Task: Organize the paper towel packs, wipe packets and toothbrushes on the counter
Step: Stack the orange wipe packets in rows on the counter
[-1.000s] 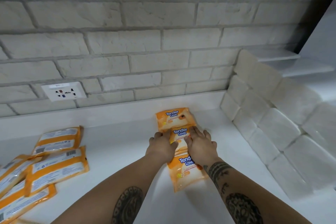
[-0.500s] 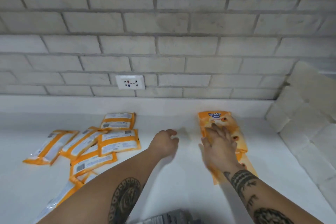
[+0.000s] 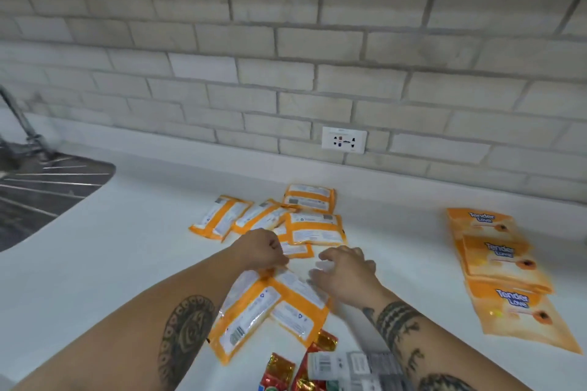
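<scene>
Several orange wipe packets lie face down in a loose pile at the middle of the white counter. Two more face-down packets lie closer to me. My left hand sits with curled fingers at the top edge of these near packets; a grip is not clear. My right hand hovers beside it, fingers spread and loosely bent over the right near packet, holding nothing. At the right, three "Tender Love" packets lie face up in an overlapping row.
A grey-and-white pack with a barcode and red-gold wrappers lie at the bottom edge. A dark sink with a faucet is at the left. A wall socket sits on the brick backsplash.
My view swung left, away from the face-up row. Both hands left that row and moved over to the scattered face-down packets.
</scene>
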The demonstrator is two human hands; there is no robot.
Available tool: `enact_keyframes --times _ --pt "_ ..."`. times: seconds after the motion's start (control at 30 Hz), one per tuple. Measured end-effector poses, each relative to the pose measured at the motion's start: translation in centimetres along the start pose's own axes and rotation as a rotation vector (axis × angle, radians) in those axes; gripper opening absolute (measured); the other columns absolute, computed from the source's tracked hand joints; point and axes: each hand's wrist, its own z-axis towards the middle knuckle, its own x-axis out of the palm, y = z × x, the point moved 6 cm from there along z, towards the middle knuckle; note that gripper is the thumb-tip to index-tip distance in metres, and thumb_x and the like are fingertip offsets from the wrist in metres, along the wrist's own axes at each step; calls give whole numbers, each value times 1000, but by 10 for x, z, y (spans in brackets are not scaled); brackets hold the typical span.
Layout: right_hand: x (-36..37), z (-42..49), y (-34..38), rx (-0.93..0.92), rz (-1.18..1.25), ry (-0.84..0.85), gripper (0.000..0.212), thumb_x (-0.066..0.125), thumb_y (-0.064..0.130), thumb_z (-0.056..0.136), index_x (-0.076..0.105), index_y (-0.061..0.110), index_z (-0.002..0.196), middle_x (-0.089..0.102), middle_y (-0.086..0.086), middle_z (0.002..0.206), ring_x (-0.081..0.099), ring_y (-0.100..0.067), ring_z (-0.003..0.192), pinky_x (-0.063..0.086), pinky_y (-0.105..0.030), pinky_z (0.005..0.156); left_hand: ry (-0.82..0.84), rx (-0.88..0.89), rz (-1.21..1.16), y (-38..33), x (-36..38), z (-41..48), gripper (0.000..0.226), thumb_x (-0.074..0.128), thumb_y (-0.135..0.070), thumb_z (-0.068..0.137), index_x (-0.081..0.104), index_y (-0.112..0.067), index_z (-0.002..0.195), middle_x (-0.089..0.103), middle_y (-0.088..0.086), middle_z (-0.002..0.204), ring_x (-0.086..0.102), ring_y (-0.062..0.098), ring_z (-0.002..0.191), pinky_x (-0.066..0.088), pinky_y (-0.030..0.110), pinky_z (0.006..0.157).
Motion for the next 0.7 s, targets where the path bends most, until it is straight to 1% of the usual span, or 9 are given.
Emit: enact_keyframes --times 0.07,0.1,0.2,0.33,0.4,0.47,0.57,0.63,0.7 --pt "24 -2 19 48 -77 158 83 62 78 76 50 31 144 46 3 147 32 -25 140 27 -49 108 135 -2 103 24 4 -14 33 82 -48 75 65 -28 95 68 -4 105 63 14 95 51 28 77" --pt "34 -4 26 66 -119 206 90 65 80 71 48 30 145 45 1 146 33 -26 139 28 -49 108 187 14 184 35 8 -20 49 84 -53 70 65 -31 110 63 -6 118 60 14 106 51 28 86" --pt "55 -7 38 109 -215 218 92 72 74 69 45 27 143 43 -2 142 34 -28 135 33 -51 106 171 98 324 58 19 -28 80 83 -61 67 53 -36 137 46 -6 135 44 19 124 46 37 104" --pt "63 -9 45 228 -159 155 83 77 65 72 45 25 138 48 -1 137 42 -26 131 38 -47 105 129 153 321 70 20 -26 76 80 -54 76 48 -33 142 42 -2 140 39 23 128 43 41 107" --pt "61 -10 46 262 -61 121 69 80 58 72 54 24 126 57 0 126 54 -22 120 46 -43 102 124 158 375 73 14 -25 74 77 -52 79 47 -32 144 42 0 141 39 25 130 43 42 107" --pt "55 -11 48 275 39 69 49 81 46 75 61 22 112 64 2 114 62 -18 105 54 -37 93 101 159 422 76 7 -24 73 74 -54 80 47 -32 144 43 0 141 38 26 131 43 42 106" --pt "34 -16 59 247 50 11 30 78 35 82 64 22 105 66 3 109 62 -16 97 53 -29 80 92 184 448 71 0 -23 64 69 -55 82 53 -32 139 48 1 136 39 27 131 42 43 104" --pt "14 -22 66 240 48 -4 23 77 34 85 59 24 96 61 6 99 57 -13 89 44 -24 66 61 206 270 64 -9 -23 50 63 -55 88 62 -29 130 59 3 129 50 27 126 48 45 102" --pt "-4 -28 71 234 76 -26 30 78 36 85 49 28 82 51 9 87 49 -8 76 36 -22 57 14 245 -36 49 -19 -28 46 50 -59 99 67 -21 120 68 6 118 62 25 113 52 43 98"
